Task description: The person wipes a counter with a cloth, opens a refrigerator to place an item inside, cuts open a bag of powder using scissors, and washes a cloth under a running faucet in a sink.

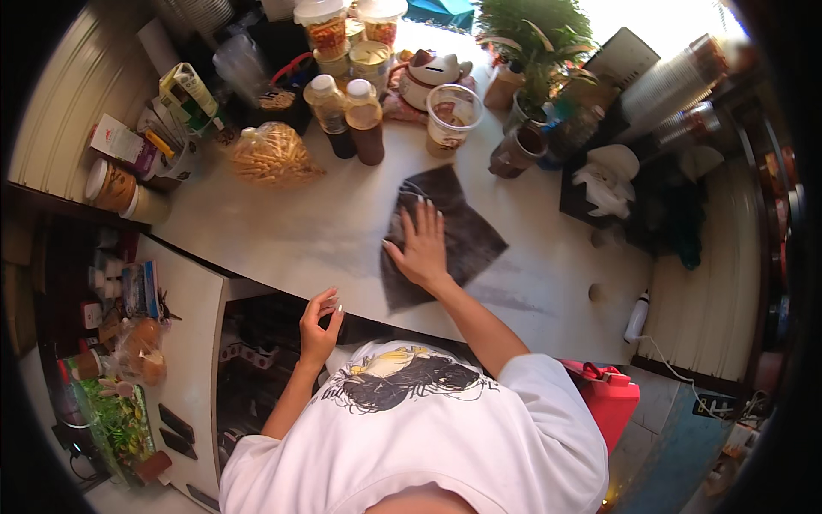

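My right hand [424, 247] lies palm down, fingers spread, on a dark grey-brown cloth [472, 241] that is spread on the white counter [276, 225]. The cloth's top part is folded and creased near my fingertips. My left hand [320, 326] is raised by the counter's front edge with its fingers loosely bent and nothing in it. Past the cloth stand a clear plastic cup [451, 122] with brown residue and a cup of dark contents [519, 151]. Two white-capped bottles [365, 122] of dark liquid stand left of these.
A bag of yellowish sticks [275, 156] lies at the back left. A lucky cat figure [429, 77] and potted plants [533, 70] stand at the back. To the right are a black tissue box [581, 199], stacked cups [674, 77] and a white corded tool [637, 318].
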{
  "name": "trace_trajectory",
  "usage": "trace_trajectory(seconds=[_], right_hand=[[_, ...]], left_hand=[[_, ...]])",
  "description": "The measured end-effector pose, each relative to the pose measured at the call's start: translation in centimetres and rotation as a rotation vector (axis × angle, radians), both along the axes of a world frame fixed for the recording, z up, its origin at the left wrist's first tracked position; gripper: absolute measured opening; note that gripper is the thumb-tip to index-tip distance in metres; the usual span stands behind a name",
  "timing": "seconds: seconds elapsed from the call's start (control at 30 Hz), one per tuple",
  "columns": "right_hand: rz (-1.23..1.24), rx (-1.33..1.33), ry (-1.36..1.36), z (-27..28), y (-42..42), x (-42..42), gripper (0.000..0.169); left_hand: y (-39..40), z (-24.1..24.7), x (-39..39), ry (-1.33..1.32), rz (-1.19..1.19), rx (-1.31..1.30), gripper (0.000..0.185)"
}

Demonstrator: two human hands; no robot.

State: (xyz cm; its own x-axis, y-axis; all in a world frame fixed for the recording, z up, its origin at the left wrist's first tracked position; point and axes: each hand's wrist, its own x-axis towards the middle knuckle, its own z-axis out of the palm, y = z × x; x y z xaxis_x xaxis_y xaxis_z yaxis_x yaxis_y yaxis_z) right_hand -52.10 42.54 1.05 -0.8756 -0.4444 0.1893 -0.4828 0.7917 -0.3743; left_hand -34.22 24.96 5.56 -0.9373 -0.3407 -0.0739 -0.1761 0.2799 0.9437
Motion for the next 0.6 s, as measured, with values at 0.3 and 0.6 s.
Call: trace_trajectory(seconds=[0.3, 0.6], right_hand=[[-0.503, 0.046, 0.028, -1.0, -12.1, -7.2, 0.072], [-0.225, 0.000, 0.033, -0.2, -14.4, -1.7, 0.071]], left_hand=[[-3.3, -0.7, 0.2, -0.027, 0.174, 0.121, 0.036], [-14.8, 3.6, -17.3, 0.396, 0.404, -0.496, 0.055]])
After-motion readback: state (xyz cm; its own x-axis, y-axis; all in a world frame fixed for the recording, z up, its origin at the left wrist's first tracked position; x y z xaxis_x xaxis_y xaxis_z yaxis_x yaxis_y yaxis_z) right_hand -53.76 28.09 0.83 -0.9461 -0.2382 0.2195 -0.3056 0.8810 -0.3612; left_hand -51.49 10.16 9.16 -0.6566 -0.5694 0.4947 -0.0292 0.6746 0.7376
